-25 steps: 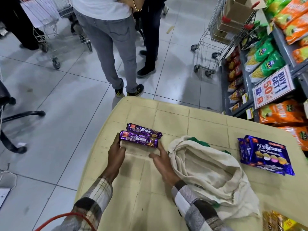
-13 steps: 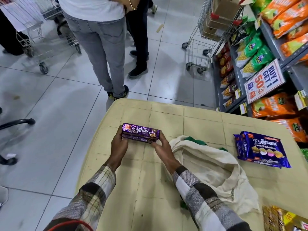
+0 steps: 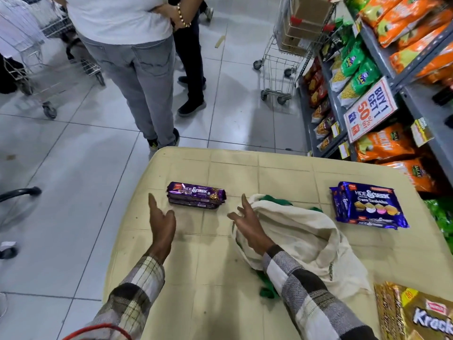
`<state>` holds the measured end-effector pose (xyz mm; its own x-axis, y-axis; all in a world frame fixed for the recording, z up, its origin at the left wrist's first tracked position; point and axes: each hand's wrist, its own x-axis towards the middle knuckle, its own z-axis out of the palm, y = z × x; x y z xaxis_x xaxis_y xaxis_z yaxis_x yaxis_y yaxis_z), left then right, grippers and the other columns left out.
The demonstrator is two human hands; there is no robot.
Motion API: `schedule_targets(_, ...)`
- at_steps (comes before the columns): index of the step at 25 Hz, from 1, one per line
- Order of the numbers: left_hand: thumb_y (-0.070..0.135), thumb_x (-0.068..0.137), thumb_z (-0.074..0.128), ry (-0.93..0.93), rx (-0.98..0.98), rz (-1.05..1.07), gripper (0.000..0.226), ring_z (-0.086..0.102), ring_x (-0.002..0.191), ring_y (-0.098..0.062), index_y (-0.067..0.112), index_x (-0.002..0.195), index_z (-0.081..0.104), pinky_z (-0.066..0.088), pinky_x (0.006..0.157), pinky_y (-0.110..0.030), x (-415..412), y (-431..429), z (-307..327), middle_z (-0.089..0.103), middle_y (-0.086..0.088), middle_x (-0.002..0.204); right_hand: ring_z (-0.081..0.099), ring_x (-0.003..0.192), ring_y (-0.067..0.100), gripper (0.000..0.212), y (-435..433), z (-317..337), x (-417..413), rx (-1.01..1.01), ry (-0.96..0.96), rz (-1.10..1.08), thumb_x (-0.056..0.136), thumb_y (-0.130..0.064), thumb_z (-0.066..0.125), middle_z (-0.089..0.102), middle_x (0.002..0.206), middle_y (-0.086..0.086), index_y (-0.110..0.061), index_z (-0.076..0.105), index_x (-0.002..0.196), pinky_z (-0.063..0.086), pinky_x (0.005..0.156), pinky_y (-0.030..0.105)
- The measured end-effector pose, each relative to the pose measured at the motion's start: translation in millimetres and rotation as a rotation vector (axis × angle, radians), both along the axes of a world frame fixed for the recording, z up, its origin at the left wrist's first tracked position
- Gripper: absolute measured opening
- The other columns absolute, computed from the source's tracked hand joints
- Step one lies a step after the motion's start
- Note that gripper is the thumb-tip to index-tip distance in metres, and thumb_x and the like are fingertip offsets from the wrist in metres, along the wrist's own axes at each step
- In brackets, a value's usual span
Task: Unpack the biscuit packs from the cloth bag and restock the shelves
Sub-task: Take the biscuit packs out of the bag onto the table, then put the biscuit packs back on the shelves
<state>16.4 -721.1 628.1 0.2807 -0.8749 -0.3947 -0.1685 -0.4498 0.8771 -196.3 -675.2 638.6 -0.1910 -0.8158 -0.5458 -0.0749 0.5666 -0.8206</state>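
Note:
Two purple biscuit packs (image 3: 196, 195) lie stacked on the beige table (image 3: 269, 168). My left hand (image 3: 161, 223) hovers just in front of the stack, fingers straight, holding nothing. My right hand (image 3: 248, 223) is open too, to the right of the stack and over the edge of the cream cloth bag (image 3: 304, 236), which lies crumpled with green lining showing. A stack of blue biscuit packs (image 3: 367, 204) lies right of the bag. A golden cracker pack (image 3: 416, 315) sits at the near right corner.
Shelves (image 3: 397, 57) of orange and green snack bags run along the right, with a promo sign (image 3: 370, 109). A trolley with cardboard boxes (image 3: 294, 45) stands by them. Two people (image 3: 137, 57) stand just beyond the table, another trolley (image 3: 36, 57) at far left.
Both hands stacked one purple pack on the other, set the stack down on the table, then let go and drew back toward me.

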Motion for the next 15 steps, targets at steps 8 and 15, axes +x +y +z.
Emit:
schedule_targets(8, -0.013, 0.089, 0.04, 0.061, -0.219, -0.17, 0.068, 0.04, 0.137, -0.014, 0.016, 0.149, 0.032, 0.032, 0.109, -0.027, -136, 74, 41, 0.04, -0.003, 0.153, 0.048, 0.131, 0.017, 0.064, 120, 45, -164, -0.16, 0.144, -0.312, 0.094, 0.002, 0.054, 0.04, 0.147, -0.005, -0.012, 0.028, 0.151, 0.047, 0.099, 0.024)
schedule_targets(15, 0.004, 0.095, 0.044, 0.131, -0.184, -0.794, 0.05, 0.046, 0.133, -0.015, 0.012, 0.144, 0.044, 0.038, 0.11, -0.032, -306, 215, 29, 0.049, -0.002, 0.145, 0.049, 0.127, 0.025, 0.059, 289, 29, -336, -0.071, 0.296, -0.642, 0.093, 0.007, 0.053, 0.043, 0.149, 0.015, -0.003, 0.033, 0.148, 0.042, 0.099, 0.033)
